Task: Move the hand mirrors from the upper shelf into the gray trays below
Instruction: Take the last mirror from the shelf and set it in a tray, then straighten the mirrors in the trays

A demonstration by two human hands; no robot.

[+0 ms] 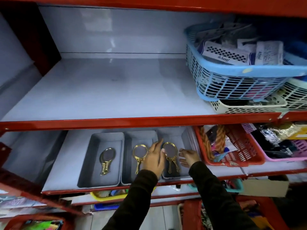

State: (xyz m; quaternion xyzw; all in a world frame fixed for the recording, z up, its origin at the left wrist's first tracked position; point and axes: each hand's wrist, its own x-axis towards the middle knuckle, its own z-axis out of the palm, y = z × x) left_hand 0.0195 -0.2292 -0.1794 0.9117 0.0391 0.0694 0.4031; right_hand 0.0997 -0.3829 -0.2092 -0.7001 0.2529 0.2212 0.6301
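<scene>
A big red rack fills the frame. The top shelf [103,90] has a pale, shiny floor and a pale back wall. At the upper right a blue basket [235,80] full of packets sits on a white basket [245,107].

On the lower shelf, in the middle of the frame, three gray trays stand side by side, touching. The left tray [93,163] holds one gold mirror [107,161] lying flat, handle toward the camera. The middle tray [127,163] holds a second mirror [139,155]. The right tray [184,138] holds what looks like two mirrors [170,155], one on top of the other.

The left hand [153,157] rests over the wall between the middle and right trays, fingers stretched out, thumb by the rim of the right-tray mirrors. It grips nothing. The right hand [188,157] is at the right edge of the right tray, fingers loose and spread, holding nothing. Both sleeves are dark.

To the right on the lower shelf sit a red basket [244,153] and a pink basket [285,156], both stuffed with small goods. More baskets and a tiled floor show at the bottom of the frame.
</scene>
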